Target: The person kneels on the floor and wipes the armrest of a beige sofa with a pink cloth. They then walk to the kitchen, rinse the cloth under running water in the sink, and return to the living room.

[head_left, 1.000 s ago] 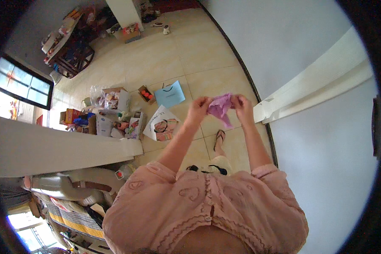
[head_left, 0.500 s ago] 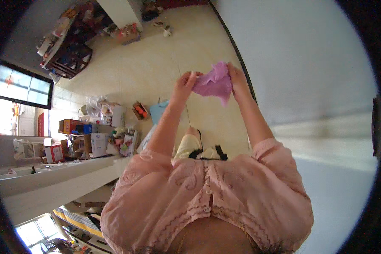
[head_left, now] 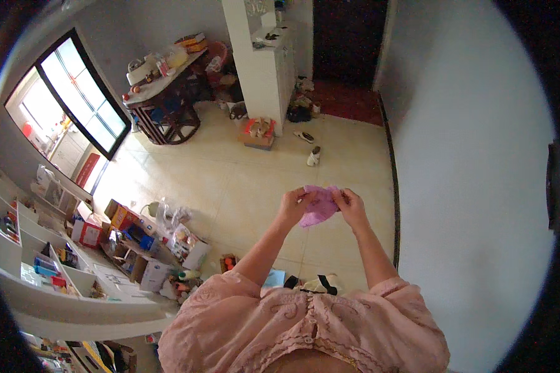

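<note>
A soft lilac cloth (head_left: 319, 214) with a crinkled edge hangs in the air in front of me, bunched along its top. My left hand (head_left: 294, 204) pinches its left upper edge, fingers closed. On the other side my right hand (head_left: 351, 206) grips the right upper corner between thumb and fingers. Both arms reach forward, and the cloth droops between the hands above the pale tiled floor. Folds hide its full shape.
A pale wall (head_left: 466, 161) runs along my right. To the left are cardboard boxes (head_left: 127, 224) and white shelves (head_left: 74, 273). Two shoes (head_left: 313, 156) lie on the floor ahead, near a shoebox (head_left: 259, 142) by a white cabinet (head_left: 274, 81). A table (head_left: 162, 84) stands at the far left.
My view has tilted up, bringing the far door and cabinet into sight. The hands are closer together, and the cloth is more gathered between them than before.
</note>
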`<control>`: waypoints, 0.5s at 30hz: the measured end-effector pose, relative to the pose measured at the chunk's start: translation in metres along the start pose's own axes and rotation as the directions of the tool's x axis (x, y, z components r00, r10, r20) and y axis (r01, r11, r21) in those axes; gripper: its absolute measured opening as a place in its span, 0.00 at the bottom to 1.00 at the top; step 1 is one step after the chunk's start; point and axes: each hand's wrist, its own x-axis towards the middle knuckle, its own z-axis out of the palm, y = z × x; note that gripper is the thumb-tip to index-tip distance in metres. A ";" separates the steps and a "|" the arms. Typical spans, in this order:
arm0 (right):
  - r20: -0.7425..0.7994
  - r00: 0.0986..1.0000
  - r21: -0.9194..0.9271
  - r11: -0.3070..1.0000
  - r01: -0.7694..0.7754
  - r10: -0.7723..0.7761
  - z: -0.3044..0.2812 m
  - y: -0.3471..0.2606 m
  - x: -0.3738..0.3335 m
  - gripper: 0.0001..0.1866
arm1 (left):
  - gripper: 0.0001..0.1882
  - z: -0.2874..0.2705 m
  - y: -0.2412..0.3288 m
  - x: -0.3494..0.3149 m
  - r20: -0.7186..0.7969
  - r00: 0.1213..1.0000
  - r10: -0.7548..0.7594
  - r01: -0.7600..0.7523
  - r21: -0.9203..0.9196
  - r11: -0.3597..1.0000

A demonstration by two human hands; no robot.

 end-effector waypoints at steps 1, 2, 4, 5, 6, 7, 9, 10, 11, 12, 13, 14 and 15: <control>0.006 1.000 -0.039 0.999 -0.006 0.007 -0.001 0.001 0.023 0.14 | 0.09 -0.007 0.001 0.018 -0.015 0.998 0.059 -0.058 0.045 0.997; 0.030 0.999 -0.062 0.998 -0.008 0.010 -0.001 0.011 0.045 0.14 | 0.09 -0.013 -0.002 0.038 -0.030 0.993 0.118 -0.116 0.086 0.990; 0.084 0.996 -0.116 0.993 -0.009 0.019 0.001 0.031 0.092 0.13 | 0.09 -0.024 -0.023 0.080 -0.066 0.985 0.157 -0.147 0.138 0.980; 0.105 0.994 -0.123 0.992 0.026 -0.013 0.004 0.037 0.120 0.13 | 0.09 -0.029 -0.034 0.103 -0.089 0.981 0.175 -0.160 0.160 0.974; 0.127 0.991 -0.129 0.990 0.063 -0.046 0.008 0.042 0.150 0.13 | 0.09 -0.036 -0.044 0.128 -0.120 0.984 0.129 -0.106 0.183 0.977; 0.155 0.986 -0.125 0.988 0.086 -0.066 0.018 0.043 0.171 0.14 | 0.09 -0.047 -0.051 0.145 -0.151 0.986 0.067 -0.035 0.209 0.977; 0.285 0.953 -0.010 0.993 0.115 -0.108 0.048 0.040 0.217 0.16 | 0.09 -0.070 -0.081 0.178 -0.173 0.982 -0.071 0.079 0.035 0.996; 0.354 0.924 0.049 0.989 0.140 -0.148 0.067 0.025 0.246 0.17 | 0.09 -0.085 -0.105 0.199 -0.154 0.980 -0.125 0.099 -0.164 0.981; 0.447 0.868 0.204 0.970 0.135 -0.215 0.087 0.017 0.274 0.18 | 0.09 -0.101 -0.108 0.209 -0.148 0.981 -0.129 0.100 -0.189 0.977; 0.532 0.796 0.354 0.930 0.102 -0.290 0.111 0.007 0.300 0.19 | 0.09 -0.120 -0.109 0.230 -0.133 0.984 -0.117 0.088 -0.205 0.975; 0.609 0.708 0.480 0.877 0.031 -0.359 0.132 0.003 0.324 0.20 | 0.10 -0.129 -0.088 0.238 -0.132 0.988 -0.080 0.073 -0.059 0.996; 0.609 0.673 0.329 0.906 0.268 -0.420 0.149 -0.003 0.353 0.20 | 0.10 -0.144 -0.063 0.256 -0.133 0.991 -0.028 0.041 0.094 0.995; 0.677 0.642 0.333 0.928 0.169 -0.360 0.170 0.003 0.379 0.19 | 0.09 -0.161 -0.046 0.267 -0.213 0.975 -0.057 0.095 0.171 0.981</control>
